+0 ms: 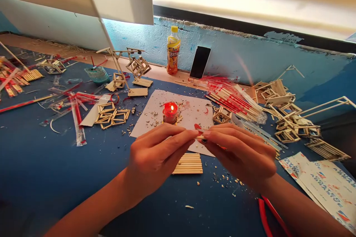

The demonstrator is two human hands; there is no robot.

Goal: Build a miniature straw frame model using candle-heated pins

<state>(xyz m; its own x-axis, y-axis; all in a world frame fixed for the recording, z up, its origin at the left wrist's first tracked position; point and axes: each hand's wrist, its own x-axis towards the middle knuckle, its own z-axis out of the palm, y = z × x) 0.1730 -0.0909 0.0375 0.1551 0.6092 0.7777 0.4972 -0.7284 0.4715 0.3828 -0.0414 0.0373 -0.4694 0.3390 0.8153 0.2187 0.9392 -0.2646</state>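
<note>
Left hand [158, 152] and right hand [244, 152] meet at the fingertips, each pinching a small pale stick [200, 137].
I see the stick mid-view, above the near part of the pale sheet [194, 100], to the near right of the lit red candle [170, 113]; a red bit beside it is too small to tell. On the near side, a stick panel [189, 163] lies on the blue table [69, 177], partly hidden by the left hand. Red handles [263, 214] lie near right.

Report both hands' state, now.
Left hand: closed, pinching what looks like a small pale stick.
Right hand: closed, pinching the same piece from the other side.
</note>
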